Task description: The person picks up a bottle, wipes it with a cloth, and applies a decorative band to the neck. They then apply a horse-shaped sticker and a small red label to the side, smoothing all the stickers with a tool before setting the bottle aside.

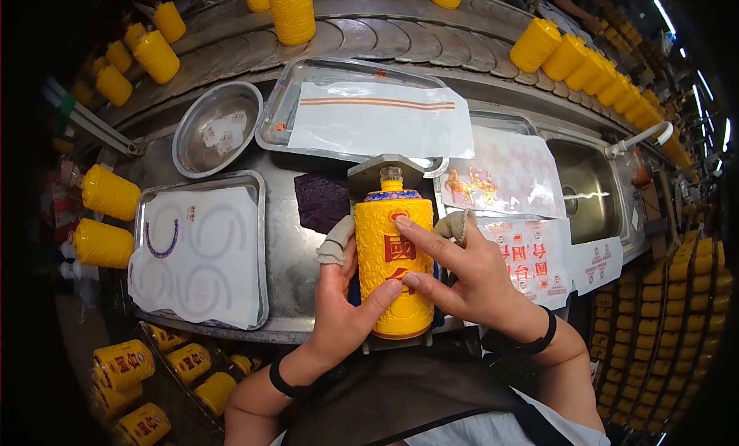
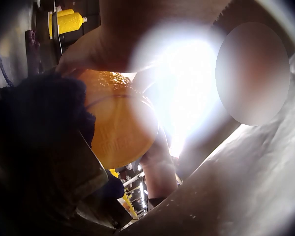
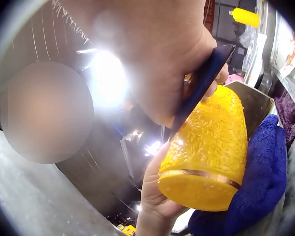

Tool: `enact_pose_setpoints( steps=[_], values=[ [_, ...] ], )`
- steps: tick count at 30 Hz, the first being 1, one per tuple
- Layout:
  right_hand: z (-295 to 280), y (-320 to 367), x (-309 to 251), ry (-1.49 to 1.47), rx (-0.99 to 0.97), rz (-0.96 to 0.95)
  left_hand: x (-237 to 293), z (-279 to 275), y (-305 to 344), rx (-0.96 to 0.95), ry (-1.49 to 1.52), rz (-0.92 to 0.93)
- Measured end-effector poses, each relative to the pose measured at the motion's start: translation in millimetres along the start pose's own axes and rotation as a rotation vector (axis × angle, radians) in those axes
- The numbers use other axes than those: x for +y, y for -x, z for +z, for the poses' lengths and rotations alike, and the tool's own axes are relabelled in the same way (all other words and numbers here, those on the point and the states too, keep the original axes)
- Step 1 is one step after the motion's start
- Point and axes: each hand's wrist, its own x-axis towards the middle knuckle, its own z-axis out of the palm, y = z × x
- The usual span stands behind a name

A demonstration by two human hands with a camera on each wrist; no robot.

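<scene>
A yellow embossed bottle (image 1: 369, 269) with red characters lies in a metal cradle (image 1: 362, 173), its neck pointing away from me. Blue cloth (image 3: 265, 167) pads the cradle beneath it. My left hand (image 1: 339, 300) grips the bottle's left side, thumb across the front near the lower red character. With my right hand (image 1: 469, 273) I press the front, index fingertip on the upper character and thumb by the lower one. Both hands wear pale finger cots. In the right wrist view a dark flat piece (image 3: 201, 88) crosses my right hand; I cannot tell whether the hand holds it.
Left is a tray (image 1: 263, 277) with a decal sheet (image 1: 192, 253); behind it stands a round metal basin (image 1: 185, 157). Sheets with gold (image 1: 500, 186) and red decals (image 1: 527, 253) lie right, before a sink (image 1: 593, 184). Yellow bottles (image 1: 535, 46) line the conveyor (image 1: 416, 46).
</scene>
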Motion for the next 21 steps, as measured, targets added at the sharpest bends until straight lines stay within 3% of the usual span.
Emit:
enact_pose_setpoints(
  steps=[10,13,19,21],
  values=[
    [-1.6,0.7,-0.4,-0.002,-0.022,0.021,1.7,0.2,0.6,-0.014,-0.012,-0.005],
    [2.2,-2.5,1.6,-0.199,0.095,0.019,3.3,0.4,-0.2,-0.012,0.006,-0.001],
    [1.9,-10.5,8.4,-0.612,0.069,0.449,12.5,-5.9,-21.0,0.090,0.132,-0.047],
    [4.6,-17.2,9.6,-0.697,0.101,0.462,15.6,-6.6,-31.8,0.100,0.136,-0.064]
  ],
)
